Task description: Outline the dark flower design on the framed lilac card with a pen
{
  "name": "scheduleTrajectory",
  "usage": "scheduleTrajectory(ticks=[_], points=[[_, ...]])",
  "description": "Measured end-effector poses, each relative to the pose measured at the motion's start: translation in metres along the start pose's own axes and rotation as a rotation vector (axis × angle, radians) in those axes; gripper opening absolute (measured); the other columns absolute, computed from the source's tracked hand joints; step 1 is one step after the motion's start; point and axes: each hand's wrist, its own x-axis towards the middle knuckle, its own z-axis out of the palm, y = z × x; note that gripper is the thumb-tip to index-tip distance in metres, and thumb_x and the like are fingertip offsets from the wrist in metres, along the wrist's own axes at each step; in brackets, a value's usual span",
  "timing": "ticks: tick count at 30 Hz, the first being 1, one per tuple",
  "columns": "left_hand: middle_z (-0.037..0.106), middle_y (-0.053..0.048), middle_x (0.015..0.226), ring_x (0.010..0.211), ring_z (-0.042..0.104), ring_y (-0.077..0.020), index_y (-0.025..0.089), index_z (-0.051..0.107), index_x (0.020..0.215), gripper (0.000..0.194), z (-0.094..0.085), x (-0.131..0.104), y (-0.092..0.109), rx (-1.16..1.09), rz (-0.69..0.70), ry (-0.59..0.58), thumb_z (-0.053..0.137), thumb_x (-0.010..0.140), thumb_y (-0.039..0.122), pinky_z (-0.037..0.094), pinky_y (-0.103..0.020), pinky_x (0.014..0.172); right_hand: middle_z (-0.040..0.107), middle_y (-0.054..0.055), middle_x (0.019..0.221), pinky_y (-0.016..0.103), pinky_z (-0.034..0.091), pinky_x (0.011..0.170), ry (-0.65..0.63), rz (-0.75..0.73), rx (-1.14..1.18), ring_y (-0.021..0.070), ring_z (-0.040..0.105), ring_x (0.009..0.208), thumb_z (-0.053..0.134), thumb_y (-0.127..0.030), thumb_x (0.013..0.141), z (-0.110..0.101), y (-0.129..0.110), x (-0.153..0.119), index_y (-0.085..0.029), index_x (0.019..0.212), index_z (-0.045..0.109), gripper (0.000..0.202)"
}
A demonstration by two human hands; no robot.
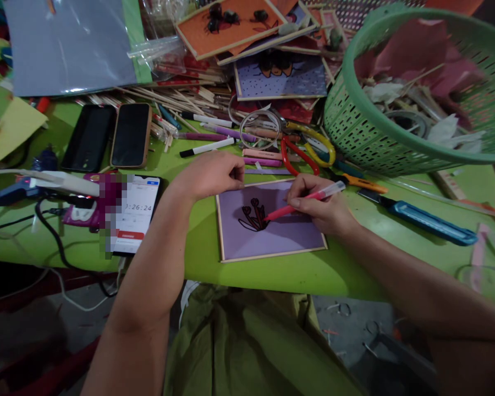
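Observation:
My right hand (319, 206) is closed around a pink felt-tip marker (286, 210). The marker's tip meets a black-outlined flower drawing (253, 215), whose stems and blooms are partly coloured red. This drawing is on a purple card (239, 245) edged with thin wooden sticks, lying flat on the green table. Curled into a loose fist, my left hand (218, 173) rests at the card's upper left edge; nothing shows between its fingers.
Beyond the card lie several markers (208, 147), a tape roll (259, 130), red-handled scissors (299, 157) and wooden sticks. A blue cutter (433, 223) lies right, below a green basket (338, 104) of scraps. Phones (131, 135) and cables are left; framed pictures (280, 77) are piled behind.

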Motion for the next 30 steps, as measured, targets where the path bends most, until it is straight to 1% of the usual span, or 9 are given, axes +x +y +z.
scheduleTrajectory(ticks=[6,10,15,17,19,22,25,27,30], points=[[0.082,-0.003,0.090,0.085,0.074,-0.0216,0.023,0.082,0.101,0.013,0.001,0.000,-0.001,0.000,0.004,0.009,0.076,0.091,0.029,0.042,-0.032,0.073,0.061,0.000,0.062,0.030,0.033,0.056,0.048,-0.043,0.031,0.0144,0.046,0.056,0.089,-0.045,0.075,0.003,-0.002,0.002,-0.024,0.067,0.063,0.034],[0.082,-0.002,0.088,0.081,0.072,-0.0204,0.023,0.082,0.100,0.012,0.002,0.001,-0.001,-0.001,0.006,0.014,0.075,0.092,0.030,0.042,-0.032,0.071,0.062,-0.001,0.065,0.029,0.034,0.053,0.098,-0.053,0.105,0.0137,0.048,0.055,0.093,-0.050,0.074,0.004,0.002,0.002,-0.024,0.071,0.066,0.037],[0.084,-0.003,0.093,0.083,0.073,-0.0214,0.024,0.083,0.105,0.016,0.000,0.000,0.001,0.026,-0.007,0.007,0.074,0.092,0.027,0.043,-0.032,0.073,0.072,0.001,0.081,0.030,0.044,0.057,0.128,-0.071,0.116,0.0143,0.056,0.062,0.095,-0.057,0.079,0.002,-0.001,-0.001,-0.025,0.088,0.080,0.037],[0.085,-0.004,0.095,0.085,0.074,-0.0223,0.023,0.083,0.107,0.018,0.000,-0.002,0.003,0.038,-0.010,0.007,0.074,0.092,0.027,0.044,-0.032,0.073,0.074,0.001,0.083,0.030,0.047,0.058,0.139,-0.078,0.109,0.0147,0.058,0.064,0.095,-0.058,0.081,0.002,-0.006,-0.003,-0.026,0.093,0.083,0.037],[0.085,-0.004,0.097,0.087,0.075,-0.0234,0.023,0.084,0.109,0.019,-0.001,-0.003,0.004,0.062,-0.008,0.012,0.073,0.093,0.026,0.045,-0.033,0.074,0.075,0.002,0.084,0.030,0.050,0.060,0.174,-0.102,0.116,0.0163,0.062,0.068,0.096,-0.059,0.080,0.001,-0.012,-0.005,-0.026,0.093,0.084,0.037],[0.085,-0.005,0.100,0.091,0.076,-0.0247,0.023,0.084,0.108,0.020,-0.001,-0.004,0.006,0.098,-0.005,0.020,0.071,0.093,0.025,0.047,-0.033,0.075,0.078,0.005,0.089,0.032,0.054,0.060,0.231,-0.137,0.139,0.0193,0.067,0.074,0.097,-0.062,0.078,0.000,-0.022,-0.015,-0.026,0.092,0.085,0.040],[0.085,-0.005,0.101,0.092,0.077,-0.0246,0.024,0.084,0.107,0.019,-0.001,-0.005,0.007,0.092,-0.002,0.028,0.071,0.093,0.026,0.049,-0.033,0.078,0.079,0.006,0.087,0.032,0.054,0.058,0.251,-0.097,0.153,0.0186,0.066,0.070,0.098,-0.061,0.076,-0.001,-0.025,-0.030,-0.025,0.090,0.087,0.040],[0.085,-0.004,0.101,0.093,0.078,-0.0244,0.024,0.084,0.107,0.019,-0.001,-0.005,0.007,0.087,0.001,0.027,0.071,0.093,0.026,0.051,-0.033,0.080,0.077,0.005,0.081,0.031,0.052,0.056,0.273,-0.058,0.158,0.0177,0.065,0.067,0.099,-0.058,0.075,0.000,-0.023,-0.041,-0.024,0.087,0.086,0.038],[0.085,-0.004,0.101,0.093,0.078,-0.0245,0.024,0.084,0.107,0.020,-0.001,-0.004,0.006,0.085,-0.002,0.018,0.071,0.093,0.026,0.052,-0.033,0.082,0.074,0.003,0.074,0.030,0.049,0.051,0.278,-0.009,0.157,0.0161,0.061,0.059,0.101,-0.060,0.071,0.004,-0.012,-0.053,-0.025,0.083,0.084,0.041]])
